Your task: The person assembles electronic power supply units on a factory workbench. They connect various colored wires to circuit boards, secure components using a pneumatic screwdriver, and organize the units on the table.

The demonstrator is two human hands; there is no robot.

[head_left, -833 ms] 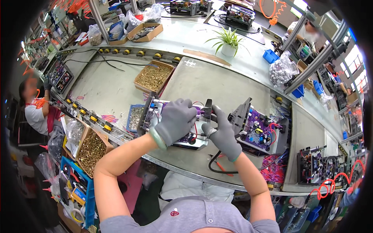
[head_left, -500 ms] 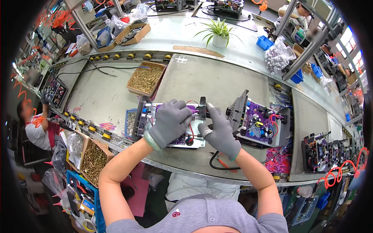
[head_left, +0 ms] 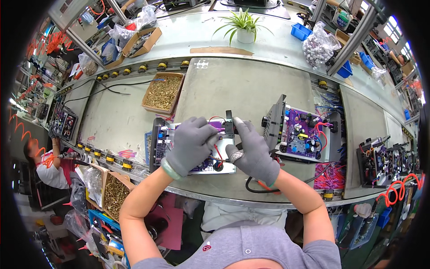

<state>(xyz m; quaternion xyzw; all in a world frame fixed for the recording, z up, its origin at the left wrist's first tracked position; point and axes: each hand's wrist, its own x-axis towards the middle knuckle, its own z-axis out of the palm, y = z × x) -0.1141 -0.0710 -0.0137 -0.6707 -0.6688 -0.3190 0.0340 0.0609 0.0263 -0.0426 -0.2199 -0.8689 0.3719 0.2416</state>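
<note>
Fingers (head_left: 201,130) of the gloved left hand (head_left: 186,148) were bunched over the open unit (head_left: 228,167) in the head view, tips hidden, so I couldn't tell if they were gripping anything. Right hand (head_left: 255,154) had thumb and forefinger spread apart, with the forefinger up against the black upright panel (head_left: 229,117) at the unit's right end. So yeah, the unit sat right under both sets of fingers.

Progress-wise, I'd call it partway: the purple board (head_left: 202,168) was already in the housing below the left fingers, and a red wire (head_left: 216,150) ran between the hands. No cover on top, and the wiring near the fingertips didn't look finished to me, though the gloves hid a lot. Just right of the right fingers was a second open unit (head_left: 295,130), also uncovered, untouched by either hand.
</note>
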